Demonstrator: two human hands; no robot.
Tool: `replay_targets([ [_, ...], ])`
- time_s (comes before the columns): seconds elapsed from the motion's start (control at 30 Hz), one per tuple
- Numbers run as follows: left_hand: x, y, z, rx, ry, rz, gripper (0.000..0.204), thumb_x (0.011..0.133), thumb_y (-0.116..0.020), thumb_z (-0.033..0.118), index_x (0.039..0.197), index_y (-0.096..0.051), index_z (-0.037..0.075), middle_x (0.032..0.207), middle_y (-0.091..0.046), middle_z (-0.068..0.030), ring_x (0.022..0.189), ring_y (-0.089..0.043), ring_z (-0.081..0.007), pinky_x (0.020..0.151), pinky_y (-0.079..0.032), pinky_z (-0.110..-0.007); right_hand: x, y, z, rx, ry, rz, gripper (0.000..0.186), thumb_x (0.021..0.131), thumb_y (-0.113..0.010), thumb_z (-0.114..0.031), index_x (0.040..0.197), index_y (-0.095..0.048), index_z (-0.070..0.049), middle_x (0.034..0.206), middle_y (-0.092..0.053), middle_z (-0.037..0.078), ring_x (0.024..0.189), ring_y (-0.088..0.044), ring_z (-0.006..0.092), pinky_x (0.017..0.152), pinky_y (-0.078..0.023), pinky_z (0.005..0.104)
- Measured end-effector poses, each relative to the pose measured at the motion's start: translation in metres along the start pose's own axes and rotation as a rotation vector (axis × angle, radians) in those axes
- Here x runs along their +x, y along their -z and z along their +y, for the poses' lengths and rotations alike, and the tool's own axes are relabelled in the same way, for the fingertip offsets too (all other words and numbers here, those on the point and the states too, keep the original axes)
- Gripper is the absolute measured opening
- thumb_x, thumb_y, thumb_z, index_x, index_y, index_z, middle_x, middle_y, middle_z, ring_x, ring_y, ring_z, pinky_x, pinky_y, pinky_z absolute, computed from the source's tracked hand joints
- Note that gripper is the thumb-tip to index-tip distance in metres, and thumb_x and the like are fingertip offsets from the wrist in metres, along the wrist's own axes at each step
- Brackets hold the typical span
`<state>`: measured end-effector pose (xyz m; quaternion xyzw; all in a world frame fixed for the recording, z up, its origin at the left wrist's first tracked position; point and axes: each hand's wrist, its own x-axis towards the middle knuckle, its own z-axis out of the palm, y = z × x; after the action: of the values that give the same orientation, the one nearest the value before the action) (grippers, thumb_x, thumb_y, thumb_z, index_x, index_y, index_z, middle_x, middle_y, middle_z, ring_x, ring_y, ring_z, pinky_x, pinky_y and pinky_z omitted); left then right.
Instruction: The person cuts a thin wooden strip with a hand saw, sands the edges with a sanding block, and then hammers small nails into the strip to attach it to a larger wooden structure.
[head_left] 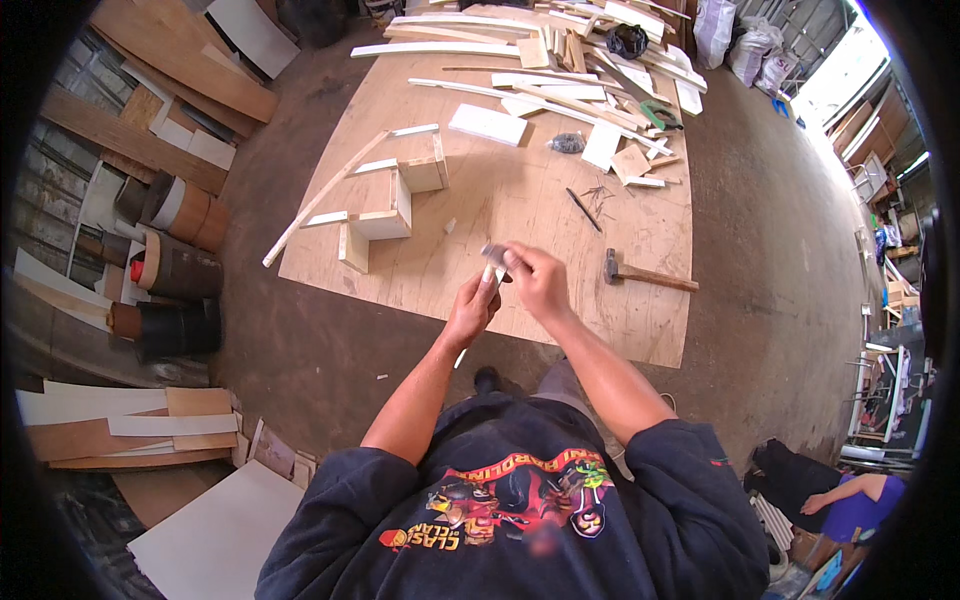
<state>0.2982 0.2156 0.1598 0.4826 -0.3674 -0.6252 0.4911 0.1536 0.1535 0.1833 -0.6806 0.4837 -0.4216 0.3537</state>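
My left hand (471,310) is closed around a thin white strip (461,356), whose lower end sticks out below the fist. Close beside it, my right hand (540,282) pinches a small greyish piece (493,254) against the strip's upper end. That piece is blurred, and its kind is unclear. Both hands are above the near edge of a plywood sheet (470,200). Left of them on the sheet lies a step-shaped wooden assembly (385,222) with a long slat along one side. A hammer (650,278) with a wooden handle rests to the right.
A dark slim tool (583,209) lies near loose nails (603,203) and a bag of dark bits (567,143). Wood strips and offcuts (560,90) pile up at the far end, with a green-handled saw (660,115). Another person (860,505) is at the lower right.
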Motion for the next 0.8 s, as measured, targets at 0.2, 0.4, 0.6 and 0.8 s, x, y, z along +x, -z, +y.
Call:
replay_targets([
  [0.2,0.003,0.007,-0.012,-0.079,0.029,-0.044,0.046,0.112,-0.041,0.046,0.115,-0.061,0.004,0.067,-0.038,0.0072,0.054,-0.031,-0.0040,0.047,-0.024,-0.024,-0.004,0.004,-0.004,0.068,0.040,0.005,0.025,0.099,-0.065,-0.022,0.111,-0.075,-0.003,0.094,-0.074,0.019,0.084,-0.073,0.0312,0.074,-0.056,0.0381],
  [0.4,-0.002,0.004,-0.004,-0.097,0.043,-0.067,0.043,0.112,-0.041,0.044,0.114,-0.061,0.005,0.067,-0.039,0.0067,0.053,-0.031,-0.0037,0.045,-0.024,-0.023,0.001,0.010,-0.002,0.088,0.096,0.063,0.023,0.098,-0.066,-0.020,0.111,-0.076,-0.004,0.096,-0.075,0.019,0.085,-0.073,0.0307,0.074,-0.056,0.0373],
  [0.6,-0.001,-0.003,-0.004,-0.054,0.086,-0.042,0.044,0.112,-0.041,0.045,0.113,-0.061,0.006,0.067,-0.040,0.0064,0.052,-0.031,-0.0039,0.044,-0.025,-0.023,-0.002,0.020,-0.007,0.022,0.092,0.024,0.022,0.098,-0.068,-0.021,0.109,-0.076,-0.004,0.091,-0.074,0.017,0.079,-0.072,0.0291,0.069,-0.055,0.0367],
  [0.8,0.006,-0.007,-0.006,-0.077,0.070,-0.087,0.045,0.112,-0.040,0.045,0.112,-0.061,0.006,0.066,-0.039,0.0065,0.052,-0.031,-0.0038,0.044,-0.024,-0.024,0.005,0.024,0.013,-0.034,0.035,0.137,0.021,0.097,-0.068,-0.019,0.110,-0.076,-0.005,0.090,-0.074,0.017,0.080,-0.073,0.0290,0.072,-0.056,0.0380],
])
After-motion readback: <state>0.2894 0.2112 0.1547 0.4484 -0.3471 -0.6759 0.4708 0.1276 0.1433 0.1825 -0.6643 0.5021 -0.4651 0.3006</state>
